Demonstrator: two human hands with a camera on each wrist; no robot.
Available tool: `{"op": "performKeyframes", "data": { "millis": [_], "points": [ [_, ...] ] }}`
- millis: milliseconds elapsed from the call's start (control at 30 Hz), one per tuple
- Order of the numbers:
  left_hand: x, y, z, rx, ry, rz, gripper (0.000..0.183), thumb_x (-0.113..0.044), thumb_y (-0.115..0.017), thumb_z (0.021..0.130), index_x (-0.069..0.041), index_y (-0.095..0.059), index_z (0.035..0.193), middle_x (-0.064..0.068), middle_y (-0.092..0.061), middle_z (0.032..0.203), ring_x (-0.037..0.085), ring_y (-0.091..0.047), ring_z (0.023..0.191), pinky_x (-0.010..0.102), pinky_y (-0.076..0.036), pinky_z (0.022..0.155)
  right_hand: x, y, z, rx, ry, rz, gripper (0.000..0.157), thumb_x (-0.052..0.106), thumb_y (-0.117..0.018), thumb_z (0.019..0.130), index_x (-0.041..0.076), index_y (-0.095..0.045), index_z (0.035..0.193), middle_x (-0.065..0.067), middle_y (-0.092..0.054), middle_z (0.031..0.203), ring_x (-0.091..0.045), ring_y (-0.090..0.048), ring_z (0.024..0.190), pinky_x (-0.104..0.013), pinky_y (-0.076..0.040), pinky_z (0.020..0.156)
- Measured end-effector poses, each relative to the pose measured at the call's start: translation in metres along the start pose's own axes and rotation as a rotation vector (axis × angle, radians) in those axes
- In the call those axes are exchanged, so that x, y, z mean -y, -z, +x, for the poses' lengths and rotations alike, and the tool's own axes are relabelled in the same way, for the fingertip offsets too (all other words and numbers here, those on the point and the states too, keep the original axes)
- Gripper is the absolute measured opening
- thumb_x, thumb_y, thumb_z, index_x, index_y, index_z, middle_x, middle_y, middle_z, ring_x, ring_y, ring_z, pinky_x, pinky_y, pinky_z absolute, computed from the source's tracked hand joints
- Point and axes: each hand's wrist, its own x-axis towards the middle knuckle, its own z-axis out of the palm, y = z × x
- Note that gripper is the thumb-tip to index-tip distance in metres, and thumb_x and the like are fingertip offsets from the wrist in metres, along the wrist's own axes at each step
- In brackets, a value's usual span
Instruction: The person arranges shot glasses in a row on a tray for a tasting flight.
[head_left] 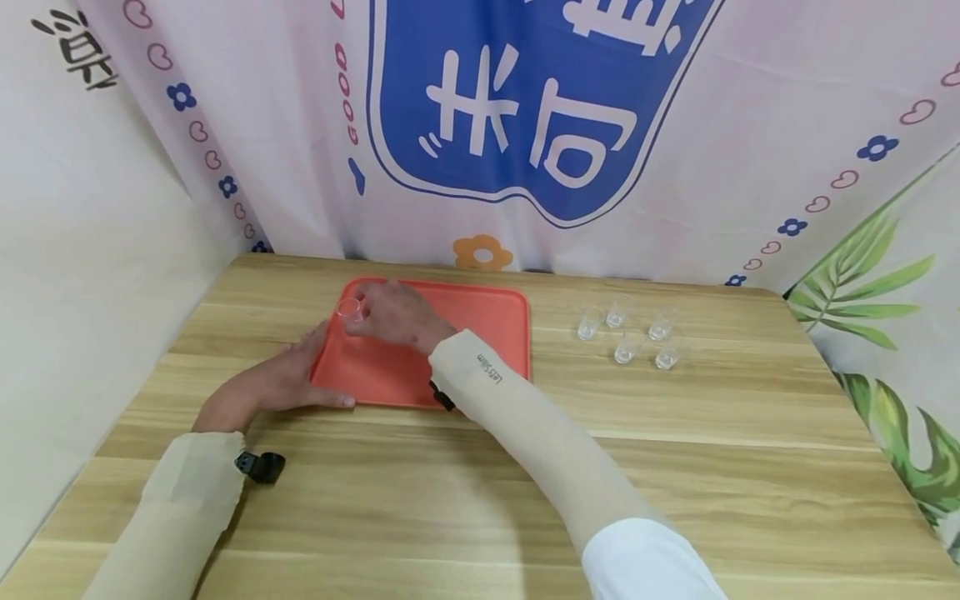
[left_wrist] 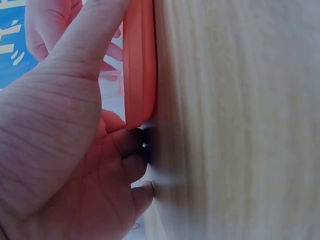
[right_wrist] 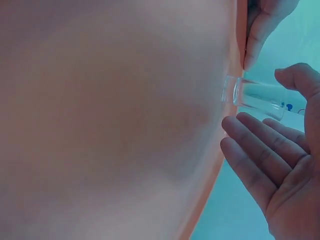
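Observation:
A small clear shot glass (right_wrist: pixel 257 97) stands on the red tray (head_left: pixel 480 333) near its far left corner. My right hand (head_left: pixel 393 312) is around this glass; in the right wrist view its thumb and fingers are spread, with a gap between the thumb and the glass. My left hand (head_left: pixel 300 375) rests against the tray's near left corner. Its thumb lies along the front edge and its fingers run along the left side. In the left wrist view, the fingers (left_wrist: pixel 132 167) are beside the tray's rim, low at the tabletop.
Several more clear glasses (head_left: pixel 624 350) stand in a loose group on the wooden table (head_left: pixel 712 467), right of the tray. A printed curtain (head_left: pixel 300 167) hangs behind the table's far edge. A white wall (head_left: pixel 90 250) is at the left.

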Motion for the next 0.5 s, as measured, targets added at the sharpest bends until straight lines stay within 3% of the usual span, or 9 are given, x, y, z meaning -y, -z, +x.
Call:
{"op": "performKeyframes", "data": {
  "millis": [300, 500],
  "points": [
    [-0.001, 0.000, -0.001, 0.001, 0.005, 0.001, 0.130, -0.052, -0.084, 0.083, -0.008, 0.007, 0.165, 0.026, -0.009, 0.168, 0.050, -0.012, 0.150, 0.078, -0.008, 0.111, -0.004, 0.003, -0.004, 0.002, -0.015, 0.099, 0.059, 0.044, -0.073, 0.094, 0.014, -0.057, 0.143, 0.003, -0.064, 0.127, -0.007, -0.060, 0.107, -0.022, -0.050, 0.090],
    [-0.004, 0.001, -0.002, 0.001, 0.024, 0.020, 0.131, -0.054, -0.083, 0.082, -0.007, 0.007, 0.165, 0.027, -0.008, 0.167, 0.051, -0.010, 0.151, 0.076, -0.008, 0.113, -0.007, 0.010, -0.015, -0.003, -0.034, 0.135, 0.071, 0.044, -0.078, 0.092, 0.013, -0.051, 0.151, -0.001, -0.062, 0.136, -0.012, -0.058, 0.120, -0.026, -0.051, 0.095]
  ]
}}
